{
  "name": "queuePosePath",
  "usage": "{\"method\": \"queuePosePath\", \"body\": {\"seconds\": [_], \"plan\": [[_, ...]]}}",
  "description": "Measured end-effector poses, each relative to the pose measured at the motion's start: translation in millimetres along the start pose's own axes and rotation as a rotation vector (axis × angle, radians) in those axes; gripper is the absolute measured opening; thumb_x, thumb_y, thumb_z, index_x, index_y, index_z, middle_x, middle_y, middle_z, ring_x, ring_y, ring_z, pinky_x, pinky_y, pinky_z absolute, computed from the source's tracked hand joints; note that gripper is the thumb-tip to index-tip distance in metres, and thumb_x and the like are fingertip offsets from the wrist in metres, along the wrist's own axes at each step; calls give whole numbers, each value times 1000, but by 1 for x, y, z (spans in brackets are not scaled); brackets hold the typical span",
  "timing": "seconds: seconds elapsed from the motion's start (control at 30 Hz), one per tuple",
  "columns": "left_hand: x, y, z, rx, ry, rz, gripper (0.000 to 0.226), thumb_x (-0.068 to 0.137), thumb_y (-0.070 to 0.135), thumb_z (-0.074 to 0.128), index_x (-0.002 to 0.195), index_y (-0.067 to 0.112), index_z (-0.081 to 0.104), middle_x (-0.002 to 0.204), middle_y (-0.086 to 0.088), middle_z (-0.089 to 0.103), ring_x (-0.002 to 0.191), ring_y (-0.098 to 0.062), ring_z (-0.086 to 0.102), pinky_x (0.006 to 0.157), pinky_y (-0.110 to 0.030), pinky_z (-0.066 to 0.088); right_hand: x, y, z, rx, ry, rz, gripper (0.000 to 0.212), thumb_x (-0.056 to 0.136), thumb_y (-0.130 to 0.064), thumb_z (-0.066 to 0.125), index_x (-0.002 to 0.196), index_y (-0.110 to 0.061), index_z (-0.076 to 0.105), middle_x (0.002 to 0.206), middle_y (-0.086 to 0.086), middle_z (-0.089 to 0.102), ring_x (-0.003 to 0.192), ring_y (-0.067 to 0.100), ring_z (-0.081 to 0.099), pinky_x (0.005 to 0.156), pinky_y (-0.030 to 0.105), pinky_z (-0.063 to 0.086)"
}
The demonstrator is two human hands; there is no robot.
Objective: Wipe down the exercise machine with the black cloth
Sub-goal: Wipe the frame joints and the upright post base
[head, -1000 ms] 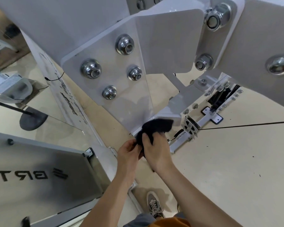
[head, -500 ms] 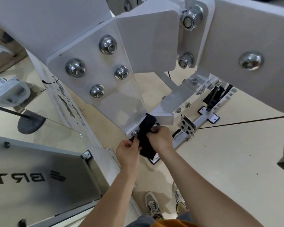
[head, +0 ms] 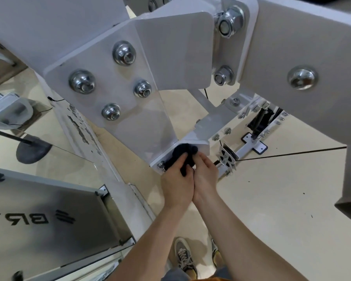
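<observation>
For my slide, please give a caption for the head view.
The left hand and right hand hold a black cloth against the white exercise machine.

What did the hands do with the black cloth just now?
Half a second ago the black cloth hung down between the hands, which were slightly apart. Now the left hand and right hand have come together, side by side, bunching it up against the lower end of the white machine frame. Both hands kept hold of the cloth; the frame stayed put.
</observation>
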State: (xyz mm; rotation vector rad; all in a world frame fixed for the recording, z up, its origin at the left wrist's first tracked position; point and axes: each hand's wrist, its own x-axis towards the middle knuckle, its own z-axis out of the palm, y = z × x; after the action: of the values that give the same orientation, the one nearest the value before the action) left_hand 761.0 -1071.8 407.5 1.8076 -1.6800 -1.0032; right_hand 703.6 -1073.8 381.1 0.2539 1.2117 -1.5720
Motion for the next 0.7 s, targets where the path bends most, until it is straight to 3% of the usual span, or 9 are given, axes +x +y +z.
{"method": "queuePosePath", "body": {"seconds": [0.13, 0.27, 0.47, 0.6, 0.63, 0.7], "plan": [[6, -2, -3, 206, -73, 124, 55, 89, 6, 49, 139, 26, 52, 122, -3, 66, 114, -19, 57, 98, -31, 46, -1, 4, -11, 159, -294, 222, 27, 98, -15, 53, 122, -5, 62, 118, 20, 67, 105, 31, 68, 84, 38, 57], [5, 1, -10, 251, -108, 287, 61, 83, -3, 49, 141, 16, 49, 126, -7, 64, 115, -23, 58, 99, -34, 47, 9, -10, -3, -49, -82, 43, 15, 88, 8, 59, 99, 0, 67, 95, 21, 71, 85, 30, 71, 71, 33, 58], [2, 9, -25, 303, -136, 530, 70, 76, -11, 52, 140, 17, 49, 137, 2, 55, 119, -20, 56, 93, -36, 51, -8, -45, -19, -320, 111, -351, 2, 84, -3, 68, 84, -2, 70, 71, 2, 67, 66, 12, 63, 56, 18, 50], [5, 12, -25, 428, -109, 641, 61, 79, -6, 59, 136, 14, 52, 139, -7, 51, 123, -27, 53, 97, -37, 48, -8, -59, -25, -291, 151, -463, 11, 88, -10, 64, 89, -18, 71, 84, -7, 70, 82, 11, 66, 71, 21, 52], [9, 14, -24, 455, -109, 632, 59, 80, -4, 58, 136, 14, 52, 141, -9, 49, 125, -28, 50, 99, -37, 46, -9, -56, -21, -379, 90, -487, 13, 90, -12, 62, 96, -19, 71, 90, -10, 70, 87, 8, 65, 77, 21, 50], [22, 19, -19, 505, -133, 636, 55, 84, 1, 54, 138, 11, 48, 145, -14, 45, 130, -31, 45, 103, -39, 43, -10, -40, -15, -620, -53, -507, 33, 98, -18, 53, 130, -21, 58, 114, -13, 63, 106, 2, 56, 91, 16, 41]]}}
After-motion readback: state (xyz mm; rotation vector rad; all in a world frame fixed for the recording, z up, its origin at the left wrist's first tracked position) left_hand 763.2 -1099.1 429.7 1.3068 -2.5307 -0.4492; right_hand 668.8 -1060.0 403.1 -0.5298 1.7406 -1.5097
